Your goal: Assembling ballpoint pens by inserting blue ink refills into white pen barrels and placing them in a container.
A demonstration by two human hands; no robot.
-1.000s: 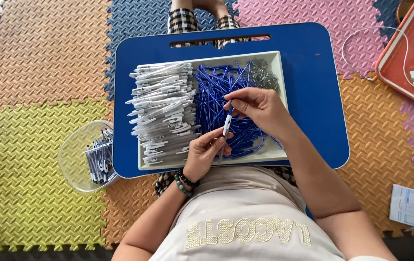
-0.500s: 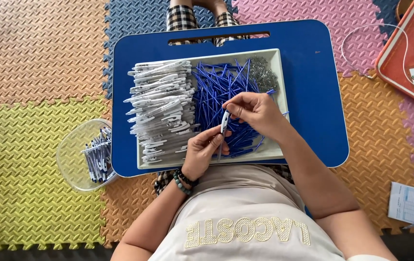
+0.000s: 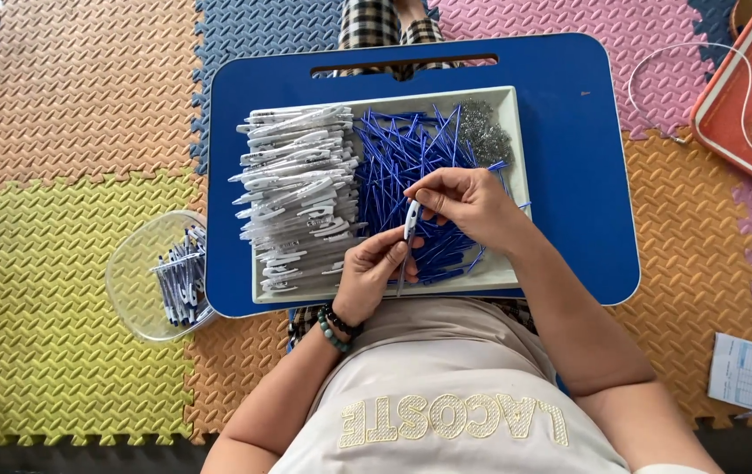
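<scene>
White pen barrel pinched between left hand below and right hand above, over white tray

Both hands pinched together, fingertips meeting

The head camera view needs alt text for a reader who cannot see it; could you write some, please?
Both hands, left hand and right hand, hold one white pen barrel over a white tray of white barrels and blue refills, on a blue lap desk.
</scene>
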